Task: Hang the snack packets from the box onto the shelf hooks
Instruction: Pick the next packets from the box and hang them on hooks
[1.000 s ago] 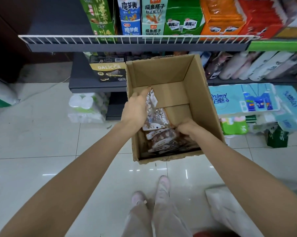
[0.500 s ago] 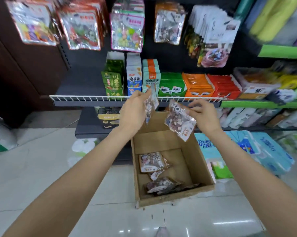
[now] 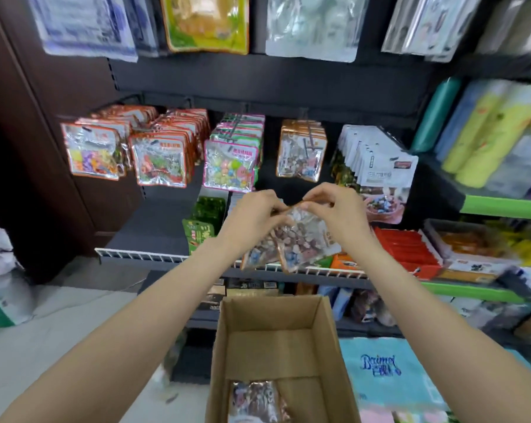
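Two clear snack packets [image 3: 301,242] of brown and white pieces hang together in front of me. My left hand [image 3: 252,215] and my right hand [image 3: 339,210] both pinch their top edges, fingertips almost meeting. Just above and behind the hands, matching orange-edged packets [image 3: 301,154] hang on a shelf hook. Below stands the open cardboard box [image 3: 331,337] on the floor, with more of the same packets [image 3: 255,401] lying in its bottom.
Rows of other hanging packets [image 3: 157,157] fill hooks to the left and a white stack [image 3: 380,166] to the right. A wire-fronted shelf [image 3: 142,256] with boxed goods runs under my hands. Tissue packs [image 3: 389,374] lie right of the box.
Both hands lifted from the box up toward the hooks, each with a packet, then came together so the two packets overlap. My view tilted up from the box to the hanging rows.
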